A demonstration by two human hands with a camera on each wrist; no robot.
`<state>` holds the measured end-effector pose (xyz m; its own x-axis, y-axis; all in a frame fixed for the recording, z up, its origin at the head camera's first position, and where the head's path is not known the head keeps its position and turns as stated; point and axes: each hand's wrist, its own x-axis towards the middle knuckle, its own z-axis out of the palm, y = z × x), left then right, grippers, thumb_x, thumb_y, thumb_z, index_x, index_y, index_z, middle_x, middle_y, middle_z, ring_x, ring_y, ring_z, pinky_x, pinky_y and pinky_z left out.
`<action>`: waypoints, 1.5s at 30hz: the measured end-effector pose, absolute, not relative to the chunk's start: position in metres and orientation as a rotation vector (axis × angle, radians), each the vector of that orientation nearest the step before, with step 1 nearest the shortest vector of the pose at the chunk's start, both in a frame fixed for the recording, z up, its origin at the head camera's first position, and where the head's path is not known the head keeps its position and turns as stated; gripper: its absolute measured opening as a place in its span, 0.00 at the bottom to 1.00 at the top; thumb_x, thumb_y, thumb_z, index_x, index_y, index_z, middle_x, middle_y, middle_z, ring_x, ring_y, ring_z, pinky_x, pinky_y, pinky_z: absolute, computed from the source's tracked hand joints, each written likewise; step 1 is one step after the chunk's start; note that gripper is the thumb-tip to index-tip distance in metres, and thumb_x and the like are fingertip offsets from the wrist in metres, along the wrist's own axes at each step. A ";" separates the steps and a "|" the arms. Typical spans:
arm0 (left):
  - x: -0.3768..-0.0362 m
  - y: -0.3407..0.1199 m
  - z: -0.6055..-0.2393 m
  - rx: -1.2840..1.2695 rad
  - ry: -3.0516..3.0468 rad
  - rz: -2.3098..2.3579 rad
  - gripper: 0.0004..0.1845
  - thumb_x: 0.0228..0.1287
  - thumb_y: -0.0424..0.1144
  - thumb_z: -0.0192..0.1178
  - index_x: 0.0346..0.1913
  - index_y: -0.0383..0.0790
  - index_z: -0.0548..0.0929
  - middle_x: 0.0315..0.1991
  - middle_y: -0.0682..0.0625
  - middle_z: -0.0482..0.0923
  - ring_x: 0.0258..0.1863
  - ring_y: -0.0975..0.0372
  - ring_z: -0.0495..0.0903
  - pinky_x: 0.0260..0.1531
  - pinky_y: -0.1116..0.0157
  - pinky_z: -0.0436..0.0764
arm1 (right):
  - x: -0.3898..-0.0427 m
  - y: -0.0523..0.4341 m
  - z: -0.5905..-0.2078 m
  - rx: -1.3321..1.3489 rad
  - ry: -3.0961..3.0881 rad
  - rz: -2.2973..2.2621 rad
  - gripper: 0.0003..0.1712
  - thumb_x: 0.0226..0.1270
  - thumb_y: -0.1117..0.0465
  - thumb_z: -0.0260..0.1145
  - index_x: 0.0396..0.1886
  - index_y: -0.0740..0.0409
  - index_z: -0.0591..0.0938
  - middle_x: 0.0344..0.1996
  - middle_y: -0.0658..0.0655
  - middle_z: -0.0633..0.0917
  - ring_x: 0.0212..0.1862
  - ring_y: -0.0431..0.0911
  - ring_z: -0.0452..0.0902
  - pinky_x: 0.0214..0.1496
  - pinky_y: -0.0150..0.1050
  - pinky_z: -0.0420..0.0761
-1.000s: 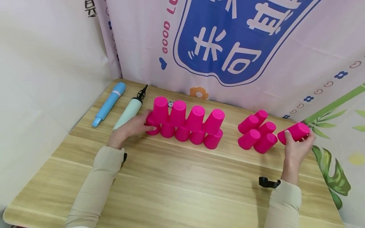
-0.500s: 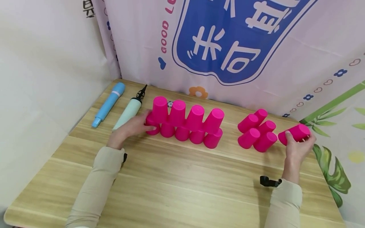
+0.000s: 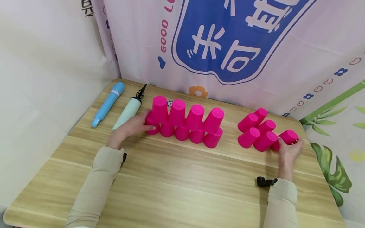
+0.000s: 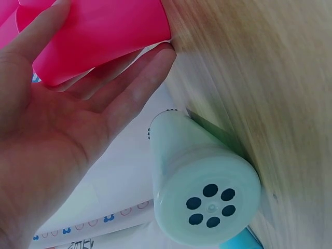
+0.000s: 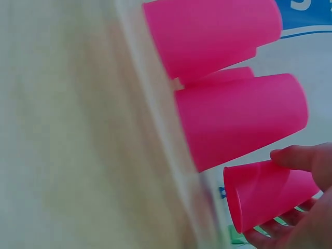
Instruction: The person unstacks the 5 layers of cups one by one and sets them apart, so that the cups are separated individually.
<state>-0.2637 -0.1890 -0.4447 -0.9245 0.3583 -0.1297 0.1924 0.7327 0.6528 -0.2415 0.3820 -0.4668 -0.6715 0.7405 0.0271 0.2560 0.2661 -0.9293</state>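
Upside-down pink plastic cups stand in a two-tier row, with a lower tier (image 3: 181, 133) and an upper tier (image 3: 177, 114) resting across it. My left hand (image 3: 132, 127) holds the leftmost lower cup (image 4: 114, 36), thumb in front and fingers behind. To the right, a cluster of several upside-down pink cups (image 3: 248, 137) stands on the table. Beside its right edge my right hand (image 3: 291, 151) grips one more pink cup (image 5: 270, 192) between thumb and fingers. That cup is tilted, mouth downward, and its rim appears just off the tabletop in the right wrist view.
A mint-green hand pump (image 3: 129, 110) with a black nozzle and a blue pump-like tube (image 3: 108, 104) lie at the table's left back. A printed cloth (image 3: 142, 38) hangs along the wooden table's (image 3: 182, 186) back edge. A gap separates row and cluster.
My right hand has moved left and slightly down with its cup, bringing it close to the cluster. My left hand and the two-tier row have stayed put.
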 end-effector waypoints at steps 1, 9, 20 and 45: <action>-0.264 -0.189 -0.445 0.436 2.690 0.972 0.41 0.65 0.44 0.62 0.72 0.34 0.52 0.57 0.37 0.74 0.51 0.48 0.77 0.54 0.50 0.75 | -0.242 0.382 -0.469 -0.905 -2.087 1.393 0.40 0.61 0.65 0.65 0.71 0.55 0.59 0.66 0.57 0.66 0.66 0.45 0.61 0.67 0.32 0.62; -0.264 -0.189 -0.444 0.432 2.693 0.973 0.40 0.65 0.44 0.62 0.72 0.34 0.52 0.57 0.37 0.74 0.50 0.49 0.77 0.54 0.51 0.75 | -0.243 0.383 -0.475 -0.923 -2.102 1.440 0.40 0.60 0.70 0.61 0.72 0.56 0.57 0.67 0.58 0.64 0.66 0.44 0.61 0.67 0.32 0.63; -0.263 -0.188 -0.444 0.444 2.691 0.983 0.41 0.65 0.44 0.62 0.72 0.33 0.52 0.56 0.36 0.74 0.50 0.48 0.77 0.54 0.50 0.75 | -0.236 0.381 -0.454 -0.883 -2.110 1.528 0.46 0.60 0.70 0.64 0.74 0.49 0.53 0.71 0.56 0.59 0.69 0.45 0.56 0.70 0.35 0.60; -0.264 -0.187 -0.445 0.434 2.692 0.974 0.41 0.66 0.43 0.62 0.72 0.32 0.51 0.58 0.35 0.73 0.53 0.46 0.75 0.56 0.49 0.73 | -0.219 0.264 -0.382 -0.210 -2.186 1.361 0.33 0.66 0.59 0.64 0.70 0.51 0.65 0.65 0.52 0.71 0.68 0.46 0.62 0.68 0.41 0.65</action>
<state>-0.2640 -0.1868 -0.4449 -0.9256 0.3563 -0.1275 0.1923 0.7331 0.6524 -0.2187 0.2645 -0.3824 -0.8360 0.4062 0.3691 -0.1521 0.4747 -0.8669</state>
